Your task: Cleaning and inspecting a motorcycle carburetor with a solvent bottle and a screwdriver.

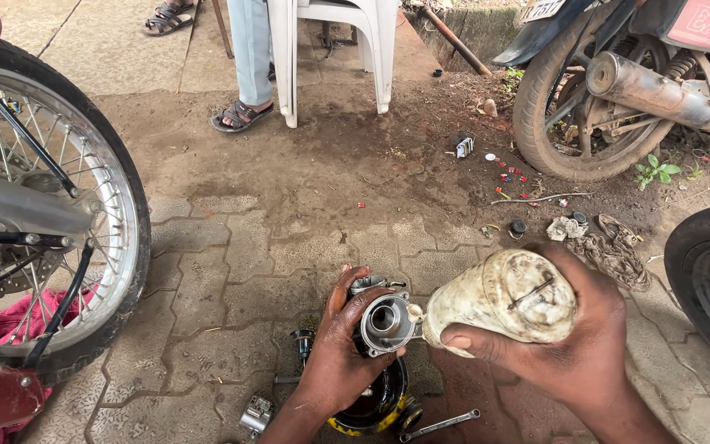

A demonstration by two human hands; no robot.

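My left hand (334, 353) grips a small grey metal carburetor (385, 319), its round bore turned up toward me. My right hand (573, 345) holds a dirty, cream-coloured plastic bottle (499, 298) tipped sideways, its nozzle touching the rim of the carburetor's bore. Both are held over a black bowl with a yellow rim (375, 407) on the paved ground.
A spoked motorcycle wheel (51, 222) stands at left over a pink cloth (2, 325). Another motorcycle's rear wheel and exhaust (585, 107) are at top right, a tyre (708, 279) at right. A wrench (440, 425), small metal parts (258, 413), rags (610, 247), a white plastic chair (334, 49) and a person's sandalled foot (242, 115) surround me.
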